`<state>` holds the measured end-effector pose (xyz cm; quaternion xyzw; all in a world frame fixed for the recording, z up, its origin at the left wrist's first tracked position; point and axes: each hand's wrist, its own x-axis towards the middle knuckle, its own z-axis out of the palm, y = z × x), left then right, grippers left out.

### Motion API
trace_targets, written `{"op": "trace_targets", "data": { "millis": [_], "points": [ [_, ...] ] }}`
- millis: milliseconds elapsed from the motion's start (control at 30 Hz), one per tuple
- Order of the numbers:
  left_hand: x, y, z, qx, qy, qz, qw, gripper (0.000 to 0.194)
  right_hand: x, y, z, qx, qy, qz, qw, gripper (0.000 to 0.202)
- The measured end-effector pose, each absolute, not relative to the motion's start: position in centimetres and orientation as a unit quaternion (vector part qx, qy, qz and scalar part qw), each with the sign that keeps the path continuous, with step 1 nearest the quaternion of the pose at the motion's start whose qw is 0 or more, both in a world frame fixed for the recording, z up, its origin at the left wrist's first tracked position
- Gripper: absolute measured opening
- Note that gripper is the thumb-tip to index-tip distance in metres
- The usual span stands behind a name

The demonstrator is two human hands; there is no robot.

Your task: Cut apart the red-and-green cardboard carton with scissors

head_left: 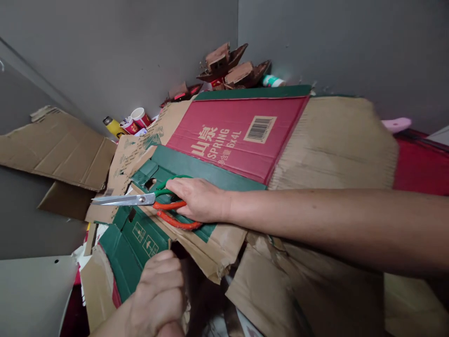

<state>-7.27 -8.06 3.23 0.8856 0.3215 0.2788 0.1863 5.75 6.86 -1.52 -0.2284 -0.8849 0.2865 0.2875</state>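
Observation:
Scissors with one green and one orange handle (178, 223) lie over the flattened cardboard, their blades pointing left and nearly together. My right hand (201, 200) is wrapped round the handles. Below it, my left hand (159, 292) is closed at the edge of the green cardboard (129, 252); its fingertips are hidden, and it appears to grip that edge. A red cardboard panel (228, 135) with white print and a barcode lies beyond the right hand.
Brown cardboard (333, 140) spreads to the right, and another brown piece (59, 147) sticks up at the left. Behind stand model boats (242, 72), paper cups (140, 117) and a yellow bottle (114, 126). Grey panels (333, 42) rise at the back.

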Motion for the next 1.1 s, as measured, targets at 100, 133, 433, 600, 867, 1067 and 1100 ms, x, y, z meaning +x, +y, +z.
{"op": "trace_targets", "data": {
  "millis": [100,133,433,600,867,1067,1100],
  "points": [
    [-6.6,-7.7,3.9,0.900,0.335,0.222,0.168,0.043,5.8,6.8,-1.4,-0.229,-0.885,0.287,0.288,0.021],
    [-6.4,-7.7,4.1,0.901,0.352,0.188,0.168,0.042,5.8,6.8,-1.4,-0.223,-0.888,0.284,0.285,0.022],
    [-10.9,-16.0,5.9,0.452,0.793,0.408,-0.009,0.034,5.6,6.4,-1.3,-0.207,-0.901,0.279,0.261,0.017],
    [-14.2,-22.2,2.7,0.119,0.849,0.502,0.110,0.081,5.7,6.2,-1.4,-0.200,-0.899,0.277,0.274,0.015],
    [-12.4,-23.2,0.5,0.016,0.749,0.578,0.324,0.084,7.0,4.6,3.4,-0.259,-0.837,0.366,0.312,0.021],
    [-13.5,-23.6,1.0,0.031,0.758,0.577,0.303,0.096,11.2,1.2,6.0,-0.216,-0.625,0.741,0.120,0.048],
    [-13.8,-23.7,1.0,0.034,0.763,0.576,0.293,0.096,12.1,0.3,5.8,-0.204,-0.582,0.785,0.064,0.052]
  ]
}}
